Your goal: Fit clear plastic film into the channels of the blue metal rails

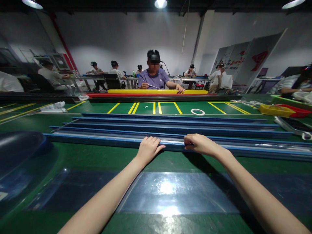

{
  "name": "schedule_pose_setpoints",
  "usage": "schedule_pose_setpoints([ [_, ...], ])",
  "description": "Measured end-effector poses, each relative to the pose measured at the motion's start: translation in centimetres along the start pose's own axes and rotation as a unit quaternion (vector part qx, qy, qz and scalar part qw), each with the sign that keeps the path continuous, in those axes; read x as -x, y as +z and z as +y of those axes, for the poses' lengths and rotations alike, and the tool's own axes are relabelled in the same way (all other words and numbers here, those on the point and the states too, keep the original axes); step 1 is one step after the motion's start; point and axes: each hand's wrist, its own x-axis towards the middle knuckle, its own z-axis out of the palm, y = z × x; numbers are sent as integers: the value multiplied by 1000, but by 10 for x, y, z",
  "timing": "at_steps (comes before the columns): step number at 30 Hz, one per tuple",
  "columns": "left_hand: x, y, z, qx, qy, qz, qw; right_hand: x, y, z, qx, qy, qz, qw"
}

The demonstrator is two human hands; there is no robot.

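A long blue channel strip [97, 140] lies across the green table in front of me, with a pale, shiny strip along its inside. My left hand [149, 148] grips its near wall, fingers over the top edge and thumb stretched along the front. Further right, my right hand [201, 144] has its fingers curled over the same near wall; its fingertips are partly hidden. Just behind are more blue channels [170, 128], lying parallel. Nearer to me, beneath my forearms, a clear plastic sheet [185, 191] lies flat and reflects the lamps.
A dark blue rounded object [19, 152] stands at left. Beyond the channels lie a white ring [197, 112], black strips [158, 99] and a yellow strip [131, 92], touched by a co-worker [156, 78]. A phone [296, 125] and a yellow tray [276, 110] are at right.
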Motion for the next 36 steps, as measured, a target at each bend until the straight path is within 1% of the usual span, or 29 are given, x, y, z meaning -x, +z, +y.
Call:
schedule_pose_setpoints([
  [5, 0, 0, 0, 0, 0, 0, 1000, -2, 2, 1, -11, -5, -5, 1000],
  [12, 0, 0, 1, 2, -1, 3, 1000, -1, 1, -1, 1, -6, -5, 1000],
  [17, 0, 0, 1, -3, -1, 2, 1000, 0, 2, -3, 23, -3, 10, 1000],
  [22, 0, -1, 2, -7, -3, -2, 1000, -3, 9, -6, 1, -18, 37, 999],
  [25, 0, -2, 2, -3, -10, -4, 1000, -6, 12, -8, 0, -22, 33, 999],
  [29, 0, -3, 2, 7, -11, -4, 1000, -7, 11, -12, 33, -13, 19, 999],
  [32, 0, -5, 2, 17, -6, 6, 1000, -8, 8, -14, 69, -3, 8, 998],
  [36, 0, -7, 2, 25, 9, 15, 1000, -8, 5, -13, 97, 4, 1, 995],
])
